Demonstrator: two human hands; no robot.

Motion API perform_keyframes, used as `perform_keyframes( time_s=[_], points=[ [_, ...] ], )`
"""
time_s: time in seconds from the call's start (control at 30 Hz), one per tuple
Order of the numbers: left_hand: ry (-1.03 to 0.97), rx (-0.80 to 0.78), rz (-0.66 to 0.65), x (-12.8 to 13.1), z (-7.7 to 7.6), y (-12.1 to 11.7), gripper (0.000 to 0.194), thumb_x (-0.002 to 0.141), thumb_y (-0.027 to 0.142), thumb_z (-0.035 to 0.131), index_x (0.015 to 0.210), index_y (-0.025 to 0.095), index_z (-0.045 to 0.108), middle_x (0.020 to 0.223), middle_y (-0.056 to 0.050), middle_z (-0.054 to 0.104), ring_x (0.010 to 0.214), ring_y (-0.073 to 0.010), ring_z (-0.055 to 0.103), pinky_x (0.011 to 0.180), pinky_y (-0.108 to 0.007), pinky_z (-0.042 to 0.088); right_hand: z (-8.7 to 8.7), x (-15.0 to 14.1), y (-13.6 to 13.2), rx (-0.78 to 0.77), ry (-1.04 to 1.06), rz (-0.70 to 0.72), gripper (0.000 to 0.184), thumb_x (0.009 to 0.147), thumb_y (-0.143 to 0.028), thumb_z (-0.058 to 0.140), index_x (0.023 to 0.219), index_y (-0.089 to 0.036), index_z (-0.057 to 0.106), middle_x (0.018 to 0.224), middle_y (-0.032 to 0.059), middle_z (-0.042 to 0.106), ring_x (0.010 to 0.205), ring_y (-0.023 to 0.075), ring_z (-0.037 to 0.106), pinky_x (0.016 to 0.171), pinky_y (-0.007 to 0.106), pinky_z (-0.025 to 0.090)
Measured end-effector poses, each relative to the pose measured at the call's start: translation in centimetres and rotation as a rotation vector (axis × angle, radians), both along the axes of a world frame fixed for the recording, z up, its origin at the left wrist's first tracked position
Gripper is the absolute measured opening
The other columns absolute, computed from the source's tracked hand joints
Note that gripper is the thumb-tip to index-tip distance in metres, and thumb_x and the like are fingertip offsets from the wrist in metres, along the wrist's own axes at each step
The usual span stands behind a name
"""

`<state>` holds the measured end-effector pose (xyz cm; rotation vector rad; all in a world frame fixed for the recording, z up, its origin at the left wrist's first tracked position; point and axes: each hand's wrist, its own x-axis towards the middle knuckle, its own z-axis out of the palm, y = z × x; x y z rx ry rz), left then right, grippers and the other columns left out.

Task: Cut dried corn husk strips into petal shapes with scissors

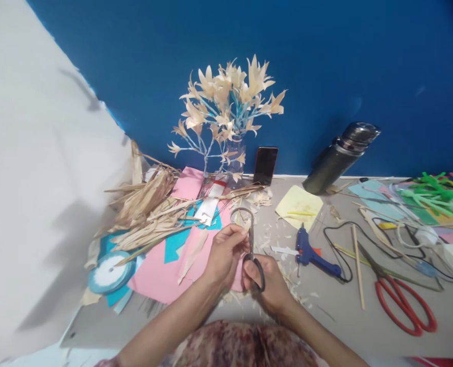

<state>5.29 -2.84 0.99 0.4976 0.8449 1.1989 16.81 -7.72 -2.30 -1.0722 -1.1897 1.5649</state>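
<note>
Close in front of me, my right hand (270, 283) is closed on small scissors with black handles (262, 278), their blades pointing away from me. My left hand (226, 252) is closed beside the blades, its thumb and fingertips pinching a small pale piece of dried husk (247, 224) that is mostly hidden. Just beyond the fingers lies a dark curved ring (242, 209), which I cannot identify. Pink sheets (161, 270) and pale husk scraps lie beneath and around both hands.
Dried husks (146, 209) and a blue ribbon spool (109, 272) lie left. Husk flowers (226, 97) stand in a glass vase (236, 158) by a phone (265, 165). Rightward are a leaning flask (337, 158), blue glue gun (314, 257), red-handled scissors (404, 300) and green pipe cleaners (429, 191).
</note>
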Motion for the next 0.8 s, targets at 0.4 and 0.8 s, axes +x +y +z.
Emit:
perform_keyframes(
  time_s=[0.4,0.8],
  points=[
    [0.009,-0.028,-0.001,0.16,0.35,-0.09,0.018,0.064,0.02,0.077,0.065,0.015,0.06,0.056,0.002,0.056,0.053,-0.0093,0.052,0.055,-0.022,0.04,-0.38,0.0,-0.17,-0.02,-0.01,-0.019,0.049,0.082,-0.056,0.065,0.055,-0.017,0.056,0.048,-0.0005,0.052,0.044,0.0093,0.041,0.045,0.022,0.031],
    [0.011,-0.023,-0.012,0.26,0.02,-0.09,0.017,0.065,0.019,0.078,0.066,0.015,0.062,0.057,0.002,0.056,0.053,-0.0089,0.051,0.054,-0.021,0.04,0.2,-0.18,-0.19,-0.041,-0.017,-0.029,0.047,0.082,-0.054,0.065,0.054,-0.017,0.055,0.048,-0.0007,0.052,0.043,0.0095,0.041,0.045,0.022,0.03]
  ],
)
